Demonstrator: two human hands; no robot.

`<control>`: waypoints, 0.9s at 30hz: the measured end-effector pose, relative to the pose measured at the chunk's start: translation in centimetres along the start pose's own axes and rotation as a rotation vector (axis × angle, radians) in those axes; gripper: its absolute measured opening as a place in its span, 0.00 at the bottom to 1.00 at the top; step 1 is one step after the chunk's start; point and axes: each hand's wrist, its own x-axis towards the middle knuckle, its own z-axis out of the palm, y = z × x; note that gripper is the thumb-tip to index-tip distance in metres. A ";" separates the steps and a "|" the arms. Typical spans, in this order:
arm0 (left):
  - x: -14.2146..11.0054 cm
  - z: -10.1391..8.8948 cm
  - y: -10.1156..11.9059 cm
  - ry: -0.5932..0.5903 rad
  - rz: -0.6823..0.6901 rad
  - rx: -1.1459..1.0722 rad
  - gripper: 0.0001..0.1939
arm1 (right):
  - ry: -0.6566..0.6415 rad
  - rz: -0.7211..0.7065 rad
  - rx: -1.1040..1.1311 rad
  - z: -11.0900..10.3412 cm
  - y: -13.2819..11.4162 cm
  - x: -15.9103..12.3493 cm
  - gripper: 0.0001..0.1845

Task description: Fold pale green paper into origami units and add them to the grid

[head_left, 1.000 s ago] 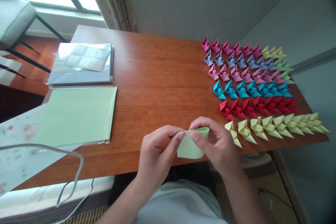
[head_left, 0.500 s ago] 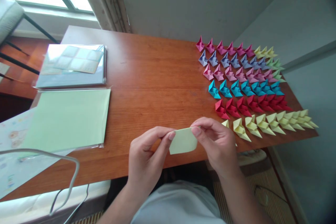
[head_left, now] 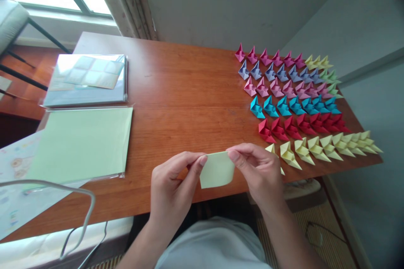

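A small light-green sheet of paper is stretched between my two hands, above the front edge of the wooden table. My left hand pinches its upper left corner between thumb and finger. At the upper right corner, my right hand pinches it the same way. The sheet's lower edge hangs loose and curves a little at the right. Just beyond my right hand, a row of pale yellow folded paper pieces begins, its nearest piece partly hidden by my fingers.
More rows of folded paper stand at the right: red, blue, pink, purple and magenta. At the left lie a stack of green paper and a wrapped pack. A grey cable crosses the lower left.
The green paper's rounded fold at the right end has been pressed flatter, and my hands have drawn slightly apart and leftward. The whole view has shifted a little.
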 end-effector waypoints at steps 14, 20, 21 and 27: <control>0.7 -1.0 0.1 0.007 0.119 0.150 0.03 | 0.005 -0.090 -0.121 0.6 0.9 0.7 0.07; 0.7 -1.2 0.1 -0.007 0.136 0.168 0.04 | 0.018 -0.117 -0.129 0.5 0.7 0.7 0.07; 0.7 -1.2 0.1 -0.007 0.138 0.165 0.04 | 0.014 -0.101 -0.089 0.5 0.7 0.7 0.07; 0.7 -0.9 0.7 0.000 0.124 0.152 0.04 | 0.053 -0.091 -0.012 0.9 0.7 0.8 0.08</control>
